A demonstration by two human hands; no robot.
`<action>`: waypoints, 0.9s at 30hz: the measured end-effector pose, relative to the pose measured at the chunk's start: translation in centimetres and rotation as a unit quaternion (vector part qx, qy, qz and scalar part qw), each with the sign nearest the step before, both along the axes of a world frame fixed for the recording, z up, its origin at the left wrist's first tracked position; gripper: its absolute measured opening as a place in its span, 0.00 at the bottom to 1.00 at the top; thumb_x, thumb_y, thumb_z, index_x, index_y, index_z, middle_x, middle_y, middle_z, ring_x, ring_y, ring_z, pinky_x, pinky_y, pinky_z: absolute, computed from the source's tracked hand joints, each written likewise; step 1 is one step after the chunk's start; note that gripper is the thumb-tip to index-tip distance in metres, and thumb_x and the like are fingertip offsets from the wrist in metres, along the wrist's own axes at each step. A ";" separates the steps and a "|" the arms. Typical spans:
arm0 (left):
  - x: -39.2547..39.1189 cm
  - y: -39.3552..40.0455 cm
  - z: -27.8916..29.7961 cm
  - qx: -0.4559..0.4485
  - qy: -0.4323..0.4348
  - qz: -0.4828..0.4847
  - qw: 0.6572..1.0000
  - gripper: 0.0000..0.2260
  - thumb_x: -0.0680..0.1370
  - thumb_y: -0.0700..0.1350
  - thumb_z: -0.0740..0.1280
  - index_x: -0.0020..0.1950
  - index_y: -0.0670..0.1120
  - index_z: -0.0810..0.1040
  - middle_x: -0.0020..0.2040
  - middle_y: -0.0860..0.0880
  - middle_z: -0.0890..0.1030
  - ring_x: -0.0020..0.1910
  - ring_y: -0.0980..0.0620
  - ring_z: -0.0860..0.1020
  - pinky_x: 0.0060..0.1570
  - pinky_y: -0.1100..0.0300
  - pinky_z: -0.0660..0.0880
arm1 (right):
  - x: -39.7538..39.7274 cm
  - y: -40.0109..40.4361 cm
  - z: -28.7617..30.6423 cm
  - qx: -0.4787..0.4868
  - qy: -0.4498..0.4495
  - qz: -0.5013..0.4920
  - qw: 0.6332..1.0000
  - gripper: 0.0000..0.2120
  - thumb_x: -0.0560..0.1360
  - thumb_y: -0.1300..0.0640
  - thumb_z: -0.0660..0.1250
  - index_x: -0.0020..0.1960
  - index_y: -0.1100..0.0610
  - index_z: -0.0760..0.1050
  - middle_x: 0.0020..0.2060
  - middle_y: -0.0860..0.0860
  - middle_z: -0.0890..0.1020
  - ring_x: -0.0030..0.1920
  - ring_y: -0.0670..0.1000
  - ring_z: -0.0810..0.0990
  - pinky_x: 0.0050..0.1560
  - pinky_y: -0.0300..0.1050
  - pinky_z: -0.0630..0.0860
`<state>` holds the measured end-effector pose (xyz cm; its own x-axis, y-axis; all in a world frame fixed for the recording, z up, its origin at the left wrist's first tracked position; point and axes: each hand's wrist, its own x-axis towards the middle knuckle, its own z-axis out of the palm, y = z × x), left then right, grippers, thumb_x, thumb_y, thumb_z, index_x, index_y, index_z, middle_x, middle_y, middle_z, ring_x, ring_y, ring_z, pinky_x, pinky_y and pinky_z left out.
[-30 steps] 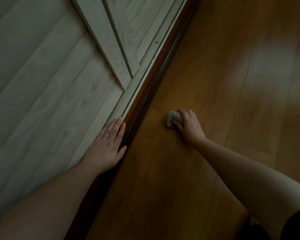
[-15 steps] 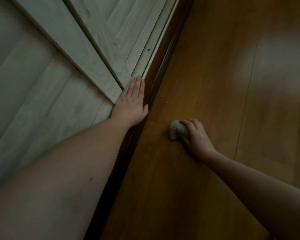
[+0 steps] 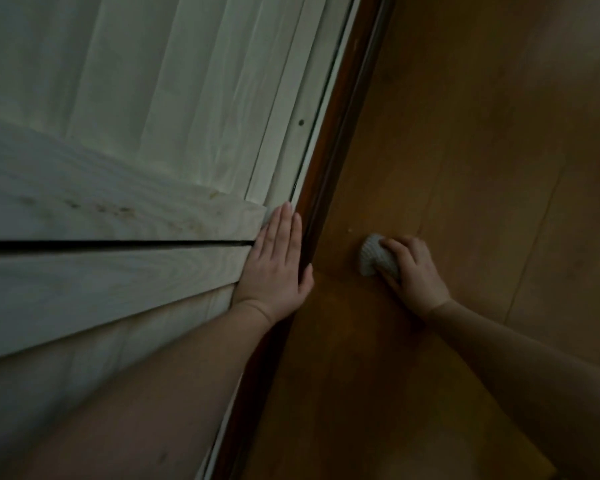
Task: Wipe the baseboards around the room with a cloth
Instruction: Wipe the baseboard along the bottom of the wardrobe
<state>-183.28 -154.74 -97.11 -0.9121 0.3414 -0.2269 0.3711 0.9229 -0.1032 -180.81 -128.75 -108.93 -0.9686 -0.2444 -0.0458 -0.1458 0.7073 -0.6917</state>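
**Cloth on the floor, baseboard waiting**

Dim orange-brown wooden floor (image 3: 465,150) meets a dark reddish-brown baseboard (image 3: 329,161) under pale wood panelling (image 3: 118,271). Left hand (image 3: 274,265) lies flat against the panelling, fingers straight, holding nothing. Right hand (image 3: 413,271) grips a small grey bunched cloth (image 3: 373,254) on the floor — near the baseboard, not touching. Likely repositioning; next, press cloth to the baseboard.

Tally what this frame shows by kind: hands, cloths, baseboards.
Hands: 2, left hand flat on the pale panelling, right hand gripping the cloth
Cloths: 1, grey cloth on the wooden floor
Baseboards: 1, dark baseboard
Total: 4
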 end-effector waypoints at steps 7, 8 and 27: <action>0.3 -0.1 -0.3 0.004 -0.001 0.000 1.000 0.34 0.81 0.55 0.50 0.80 0.37 0.44 0.81 0.37 0.46 0.80 0.42 0.47 0.78 0.47 0.50 | 0.4 -0.6 0.2 0.026 0.023 0.019 0.999 0.26 0.76 0.45 0.64 0.68 0.59 0.67 0.59 0.57 0.70 0.58 0.57 0.71 0.57 0.52 0.75; 0.3 -0.1 -0.4 0.005 0.001 0.000 1.000 0.34 0.81 0.56 0.50 0.80 0.37 0.44 0.81 0.37 0.46 0.80 0.41 0.47 0.78 0.47 0.50 | 0.2 -0.6 0.2 0.028 0.024 0.020 0.999 0.27 0.76 0.44 0.64 0.68 0.59 0.67 0.59 0.57 0.70 0.58 0.56 0.71 0.57 0.52 0.75; -0.1 -0.1 -0.6 0.000 -0.002 0.016 1.000 0.36 0.81 0.59 0.46 0.80 0.37 0.41 0.80 0.39 0.40 0.80 0.43 0.41 0.79 0.48 0.46 | -3.7 -3.8 7.6 -0.054 -0.050 -0.037 0.997 0.23 0.72 0.57 0.75 0.64 0.51 0.72 0.57 0.46 0.72 0.58 0.42 0.67 0.59 0.40 0.69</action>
